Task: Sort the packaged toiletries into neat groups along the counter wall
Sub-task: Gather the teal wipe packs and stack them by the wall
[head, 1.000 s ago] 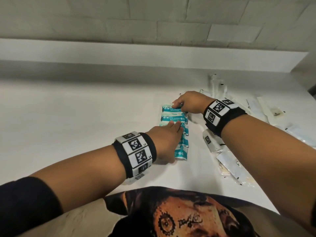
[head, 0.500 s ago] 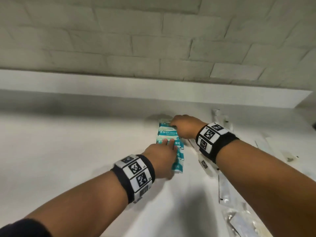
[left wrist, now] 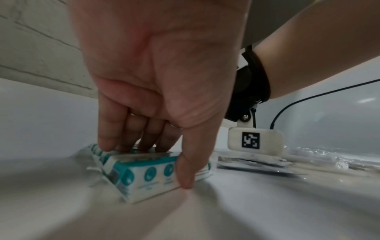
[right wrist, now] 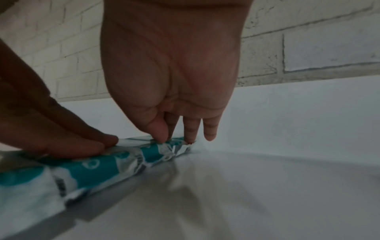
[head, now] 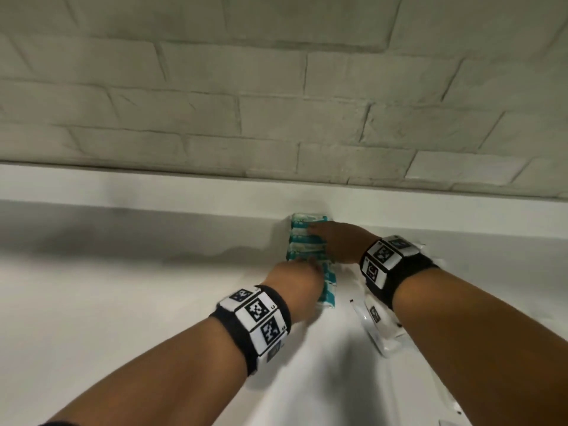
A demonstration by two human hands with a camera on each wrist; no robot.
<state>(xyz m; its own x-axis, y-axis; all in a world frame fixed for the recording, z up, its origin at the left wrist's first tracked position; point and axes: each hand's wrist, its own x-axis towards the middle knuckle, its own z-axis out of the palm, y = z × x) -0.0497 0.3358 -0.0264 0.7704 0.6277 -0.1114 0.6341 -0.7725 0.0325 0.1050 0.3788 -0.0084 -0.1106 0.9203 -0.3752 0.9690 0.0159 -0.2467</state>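
A row of several teal-and-white packets (head: 302, 250) lies on the white counter (head: 123, 302), its far end against the white upstand of the wall. My left hand (head: 296, 284) rests on the near end; in the left wrist view its fingers (left wrist: 131, 142) press on top of the packets (left wrist: 148, 177) and the thumb stands against the front face. My right hand (head: 338, 244) lies over the far part; in the right wrist view its fingertips (right wrist: 164, 138) touch the top of the packets (right wrist: 98, 168) by the wall.
Clear-wrapped toiletries (left wrist: 255, 164) lie on the counter to the right, under my right forearm, with more at the lower right (head: 451, 407). A grey brick wall (head: 276, 103) rises above the white upstand (head: 153, 192). Bare counter stretches to the left.
Both hands have slid the row of packets away from me until its far end meets the wall. The head view has lifted toward the wall.
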